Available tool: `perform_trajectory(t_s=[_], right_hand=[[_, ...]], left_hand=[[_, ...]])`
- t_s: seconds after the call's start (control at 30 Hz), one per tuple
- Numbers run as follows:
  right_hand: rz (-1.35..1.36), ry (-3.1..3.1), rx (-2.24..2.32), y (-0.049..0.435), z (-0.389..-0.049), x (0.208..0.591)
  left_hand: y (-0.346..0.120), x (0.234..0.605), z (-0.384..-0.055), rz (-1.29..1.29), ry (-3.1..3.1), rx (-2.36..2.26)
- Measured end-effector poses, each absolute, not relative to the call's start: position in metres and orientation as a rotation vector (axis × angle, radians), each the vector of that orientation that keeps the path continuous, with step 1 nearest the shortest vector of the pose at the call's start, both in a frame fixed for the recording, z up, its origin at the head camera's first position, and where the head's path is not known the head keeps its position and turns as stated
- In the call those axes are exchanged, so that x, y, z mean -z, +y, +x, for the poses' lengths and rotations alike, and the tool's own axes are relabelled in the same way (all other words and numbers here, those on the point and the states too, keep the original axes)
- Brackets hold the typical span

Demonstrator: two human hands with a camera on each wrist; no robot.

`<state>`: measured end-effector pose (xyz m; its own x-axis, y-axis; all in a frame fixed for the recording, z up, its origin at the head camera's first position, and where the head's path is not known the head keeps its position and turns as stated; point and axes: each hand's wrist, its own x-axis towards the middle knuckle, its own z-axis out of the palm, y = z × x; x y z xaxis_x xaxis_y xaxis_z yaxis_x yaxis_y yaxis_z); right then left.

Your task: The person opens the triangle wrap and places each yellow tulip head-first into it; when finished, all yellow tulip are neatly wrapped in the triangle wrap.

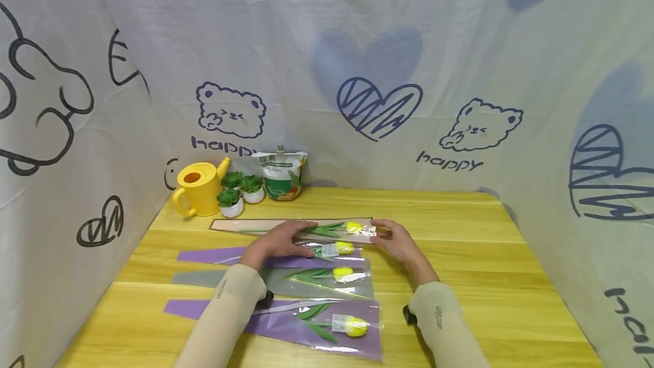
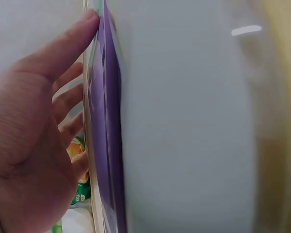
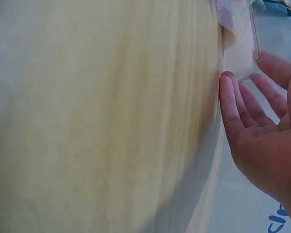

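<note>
In the head view several yellow artificial tulips in flat clear-fronted sleeves lie in rows across the table. My left hand (image 1: 283,239) rests over the farthest one, a tulip in a pale pink sleeve with a dark border (image 1: 227,225). Its thumb reaches the purple-backed tulip sleeve (image 2: 101,111) beside it. At the flower end of the pale sleeve, my right hand (image 1: 401,243) touches the edge with extended fingers (image 3: 231,104). Closer to me lie a grey tulip sleeve (image 1: 352,288) and another purple tulip sleeve (image 1: 370,334). My left forearm partly hides the nearer sleeves.
A yellow watering can (image 1: 204,192), several small potted succulents (image 1: 231,203) and a clipped white-and-green bag (image 1: 283,178) stand at the back left. Behind and beside the wooden table (image 1: 480,277) hangs a printed white cloth (image 1: 306,16).
</note>
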<state>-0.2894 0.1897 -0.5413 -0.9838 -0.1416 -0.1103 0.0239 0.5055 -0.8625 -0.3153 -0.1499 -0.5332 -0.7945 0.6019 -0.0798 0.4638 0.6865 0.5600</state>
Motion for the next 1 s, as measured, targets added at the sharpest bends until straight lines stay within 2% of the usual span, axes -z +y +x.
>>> perform_trajectory(t_s=[0.3,0.57,0.8,1.0], right_hand=[[-0.105,2.588,1.449,0.2,-0.287,0.534],[-0.28,2.815,1.338,0.237,-0.282,0.501],[-0.424,3.206,0.971,0.264,-0.262,0.455],[-0.672,3.564,0.429,0.286,-0.24,0.425]], left_hand=[[-0.154,0.524,-0.315,0.838,2.702,-0.771],[-0.187,0.484,-0.311,0.79,2.934,-0.585],[-0.225,0.444,-0.291,0.8,3.184,-0.2],[-0.255,0.426,-0.271,0.814,3.345,0.106]])
